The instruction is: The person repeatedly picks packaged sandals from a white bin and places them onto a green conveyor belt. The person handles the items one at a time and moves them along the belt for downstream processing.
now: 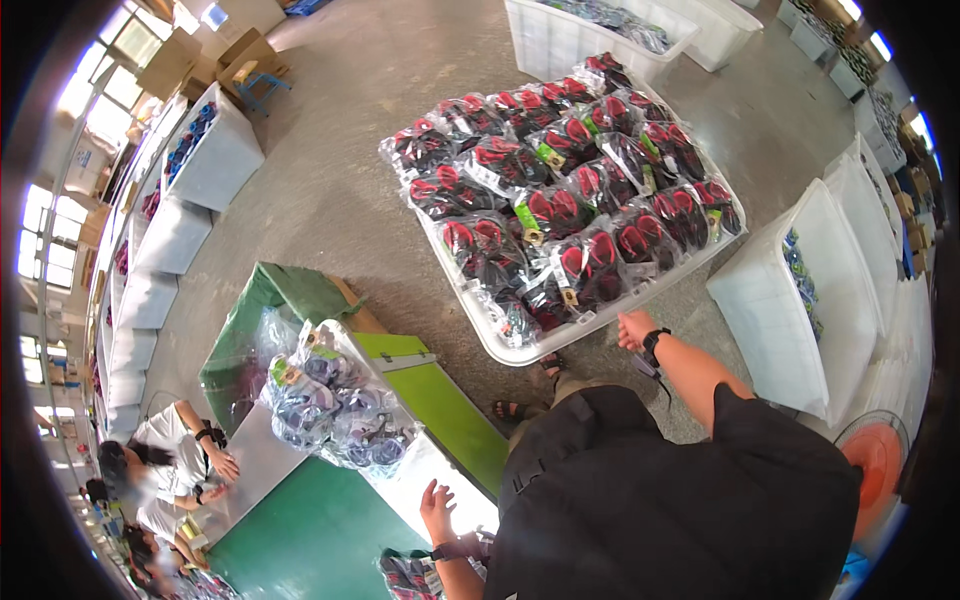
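My right hand [635,329] is at the near right edge of a large white bin [480,335], its fingers loosely bent with nothing visible in them. Clear-bagged pairs of black and red shoes [575,215] fill this bin in rows, many with green or brown tags. My left hand [437,512] is over the white tabletop on the left, fingers apart and holding nothing. Close below it lie bagged dark shoes [405,572], partly cut off by the frame. Beyond it, bagged grey-blue shoes [340,405] are heaped on the table.
A table with a green surface [310,525] extends to the left, where people [165,460] work. White bins [790,300] stand at right, others at far left and back. An orange fan [872,460] is at my right. A green-covered box [255,330] stands beyond the table.
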The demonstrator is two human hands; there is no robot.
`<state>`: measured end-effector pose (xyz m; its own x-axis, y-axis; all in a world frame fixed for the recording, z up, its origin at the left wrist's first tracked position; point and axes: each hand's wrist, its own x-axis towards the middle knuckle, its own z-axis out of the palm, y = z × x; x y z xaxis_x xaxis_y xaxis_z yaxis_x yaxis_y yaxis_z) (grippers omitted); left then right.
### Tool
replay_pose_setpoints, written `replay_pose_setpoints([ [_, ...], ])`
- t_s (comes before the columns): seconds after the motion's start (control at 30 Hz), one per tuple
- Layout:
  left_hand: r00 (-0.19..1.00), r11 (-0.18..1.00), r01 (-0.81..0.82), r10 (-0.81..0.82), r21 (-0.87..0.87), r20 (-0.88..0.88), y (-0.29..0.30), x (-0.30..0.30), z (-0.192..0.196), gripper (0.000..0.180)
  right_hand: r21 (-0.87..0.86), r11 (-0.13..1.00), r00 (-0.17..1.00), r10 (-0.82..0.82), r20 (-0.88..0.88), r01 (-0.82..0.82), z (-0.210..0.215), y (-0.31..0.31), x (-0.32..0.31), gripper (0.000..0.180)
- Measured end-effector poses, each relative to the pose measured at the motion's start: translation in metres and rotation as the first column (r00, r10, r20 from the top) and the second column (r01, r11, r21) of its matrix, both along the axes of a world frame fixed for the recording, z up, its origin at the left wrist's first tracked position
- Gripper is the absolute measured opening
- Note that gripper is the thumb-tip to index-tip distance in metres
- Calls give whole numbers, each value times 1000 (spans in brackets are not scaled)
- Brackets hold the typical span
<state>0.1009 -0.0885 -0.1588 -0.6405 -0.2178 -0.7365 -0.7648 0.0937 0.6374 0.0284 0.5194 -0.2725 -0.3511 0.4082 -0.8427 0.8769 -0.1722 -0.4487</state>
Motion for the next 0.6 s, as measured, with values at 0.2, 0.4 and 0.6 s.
replay_pose_setpoints([
  [0.2,991,989,-127,124,-77,-46,-24,50,-2,46,-59,955,957,289,-33,-291,-14,-30,35,31],
  [0.4,888,814,-415,265,-406,-375,-92,108,-18,37,-64,886,888,455,-63,-459,-27,-44,26,24],
  [0.6,830,273,-526,370,-806,-417,-171,192,-6,43,-68,855,854,518,51,-515,-25,-60,-7,23],
])
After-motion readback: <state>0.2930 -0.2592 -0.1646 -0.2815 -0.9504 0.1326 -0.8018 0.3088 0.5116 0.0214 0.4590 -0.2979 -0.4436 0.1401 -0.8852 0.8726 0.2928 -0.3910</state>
